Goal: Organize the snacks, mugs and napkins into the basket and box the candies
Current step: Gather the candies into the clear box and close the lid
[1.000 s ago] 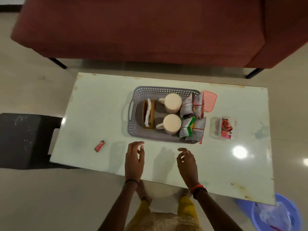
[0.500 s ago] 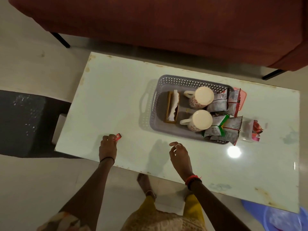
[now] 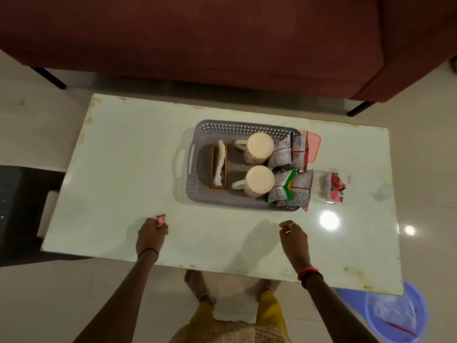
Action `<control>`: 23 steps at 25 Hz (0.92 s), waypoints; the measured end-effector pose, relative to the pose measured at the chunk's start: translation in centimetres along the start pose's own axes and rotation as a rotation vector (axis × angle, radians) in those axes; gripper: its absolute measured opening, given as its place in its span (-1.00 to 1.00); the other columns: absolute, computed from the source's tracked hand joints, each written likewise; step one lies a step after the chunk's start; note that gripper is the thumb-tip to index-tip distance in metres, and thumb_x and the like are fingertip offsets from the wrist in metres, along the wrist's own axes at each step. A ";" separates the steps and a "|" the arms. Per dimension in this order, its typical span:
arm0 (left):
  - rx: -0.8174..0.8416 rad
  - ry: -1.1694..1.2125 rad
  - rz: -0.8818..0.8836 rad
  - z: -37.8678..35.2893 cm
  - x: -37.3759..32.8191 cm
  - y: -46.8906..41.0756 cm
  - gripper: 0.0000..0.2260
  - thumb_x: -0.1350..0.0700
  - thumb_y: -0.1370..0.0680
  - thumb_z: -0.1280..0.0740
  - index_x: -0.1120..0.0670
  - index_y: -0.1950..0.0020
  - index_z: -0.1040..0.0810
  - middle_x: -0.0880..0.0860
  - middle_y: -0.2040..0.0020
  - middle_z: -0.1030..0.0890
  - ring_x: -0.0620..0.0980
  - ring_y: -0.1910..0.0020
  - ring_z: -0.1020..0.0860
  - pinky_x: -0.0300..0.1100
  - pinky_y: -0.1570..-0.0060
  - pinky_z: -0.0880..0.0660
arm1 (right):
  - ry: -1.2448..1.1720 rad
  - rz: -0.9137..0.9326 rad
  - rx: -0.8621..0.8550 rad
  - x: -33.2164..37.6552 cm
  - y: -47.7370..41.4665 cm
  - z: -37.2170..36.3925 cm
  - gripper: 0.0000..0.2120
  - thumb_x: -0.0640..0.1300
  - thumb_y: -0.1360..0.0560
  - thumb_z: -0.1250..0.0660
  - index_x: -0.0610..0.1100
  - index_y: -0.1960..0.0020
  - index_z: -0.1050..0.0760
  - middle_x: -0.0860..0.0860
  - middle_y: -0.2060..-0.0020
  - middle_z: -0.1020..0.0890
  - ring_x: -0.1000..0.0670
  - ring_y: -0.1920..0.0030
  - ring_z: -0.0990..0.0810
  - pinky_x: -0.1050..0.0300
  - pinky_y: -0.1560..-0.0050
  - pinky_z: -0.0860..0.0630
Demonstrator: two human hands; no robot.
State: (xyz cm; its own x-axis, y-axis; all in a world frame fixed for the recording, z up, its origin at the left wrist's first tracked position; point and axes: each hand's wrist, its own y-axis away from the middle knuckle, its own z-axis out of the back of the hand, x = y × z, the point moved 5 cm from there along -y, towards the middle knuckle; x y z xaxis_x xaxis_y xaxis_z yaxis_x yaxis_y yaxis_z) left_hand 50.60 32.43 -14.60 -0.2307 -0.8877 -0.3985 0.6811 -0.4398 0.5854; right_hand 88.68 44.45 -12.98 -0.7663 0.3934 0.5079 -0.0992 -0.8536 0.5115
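A grey perforated basket point(image 3: 237, 126) sits mid-table holding a wooden napkin holder point(image 3: 218, 167), two upturned mugs point(image 3: 259, 147) and several snack packets point(image 3: 289, 169). To its right stands a small clear box point(image 3: 333, 188) with red candies inside; its pink lid point(image 3: 312, 147) lies behind the basket's right end. My left hand point(image 3: 150, 235) is near the table's front edge, fingers pinched on a red candy point(image 3: 160, 219). My right hand point(image 3: 294, 237) hovers over the front of the table with its fingers curled, holding nothing.
A dark red sofa point(image 3: 222, 38) stands behind the white table point(image 3: 123, 157). A blue plastic tub point(image 3: 393, 315) sits on the floor at the right front corner, a dark stool point(image 3: 17, 209) at the left. My bare feet are under the table's front edge.
My left hand reached left to the red candy lying on the table and closed its fingers on it. My right hand barely moved.
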 end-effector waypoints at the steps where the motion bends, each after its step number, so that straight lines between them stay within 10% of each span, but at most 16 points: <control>1: 0.018 0.054 -0.019 -1.1 -0.9 1.7 -0.92 0.17 -0.45 -0.34 0.16 0.13 -0.51 0.20 0.14 -0.65 0.22 0.03 -0.57 0.04 0.05 -0.48 | -0.017 -0.038 -0.025 -1.1 -0.5 1.3 -0.78 -0.34 -0.50 -0.20 -0.22 -0.05 -0.57 -0.16 -0.03 -0.64 -0.04 0.10 -0.53 0.19 0.09 -0.42; 12: 0.626 0.014 -0.388 -22.4 -17.2 24.6 -0.93 0.00 -0.49 -0.34 -0.08 0.11 -0.45 0.01 0.09 -0.67 -0.02 0.14 -0.64 -0.17 0.14 -0.59 | -0.207 -0.213 -0.178 -10.1 -5.1 14.0 -0.77 -0.34 -0.50 -0.17 -0.22 -0.06 -0.55 -0.15 -0.02 -0.64 -0.03 0.15 -0.52 0.20 0.08 -0.40; 23: 0.300 -0.260 -0.768 -29.9 -36.9 20.2 -0.70 -0.06 -0.58 -0.15 -0.03 -0.27 -0.48 0.11 -0.13 -0.57 0.11 -0.11 -0.55 -0.03 -0.01 -0.51 | -0.352 -0.115 -0.185 -9.8 -11.6 18.2 -0.78 -0.30 -0.52 -0.17 -0.21 -0.07 -0.55 -0.09 -0.03 -0.64 0.02 0.09 -0.53 0.27 0.10 -0.40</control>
State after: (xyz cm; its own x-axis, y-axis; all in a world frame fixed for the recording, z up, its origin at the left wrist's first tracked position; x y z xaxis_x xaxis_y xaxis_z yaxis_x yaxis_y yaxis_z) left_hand 93.68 60.39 -9.17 -0.7288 -0.3169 -0.6070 0.0678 -0.9155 0.3966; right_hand 108.89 56.79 -11.24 -0.4829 0.5553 0.6771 -0.3084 -0.8315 0.4620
